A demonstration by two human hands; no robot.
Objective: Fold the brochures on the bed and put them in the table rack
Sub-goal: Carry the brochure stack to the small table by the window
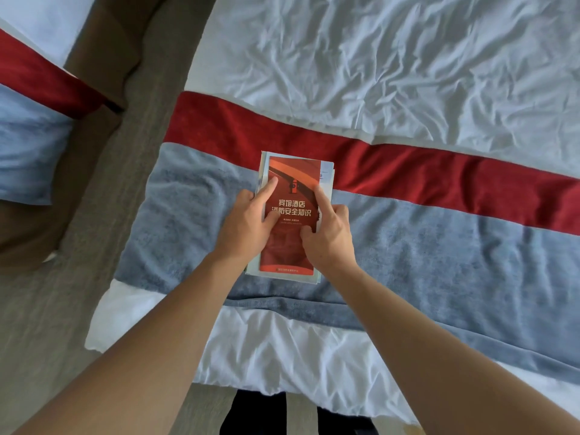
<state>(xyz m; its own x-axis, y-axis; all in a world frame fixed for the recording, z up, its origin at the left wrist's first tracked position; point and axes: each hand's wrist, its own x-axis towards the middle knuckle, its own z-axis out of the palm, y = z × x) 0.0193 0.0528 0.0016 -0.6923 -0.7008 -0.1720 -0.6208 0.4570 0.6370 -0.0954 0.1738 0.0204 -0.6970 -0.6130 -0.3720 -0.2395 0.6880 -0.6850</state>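
light: soft, even daylight | shadows: faint | glare: mild on white sheet [408, 58] | edges: wide-angle bending | focus: slightly soft

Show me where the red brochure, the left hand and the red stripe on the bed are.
red brochure [293, 171]: head view, upper cover.
left hand [248, 226]: head view, back of hand.
red stripe [408, 171]: head view, right of brochure.

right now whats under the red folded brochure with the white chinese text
Pale paper edges of a stack poke out beneath the red folded brochure; their faces and count are covered. Below lies the grey-blue towel runner.
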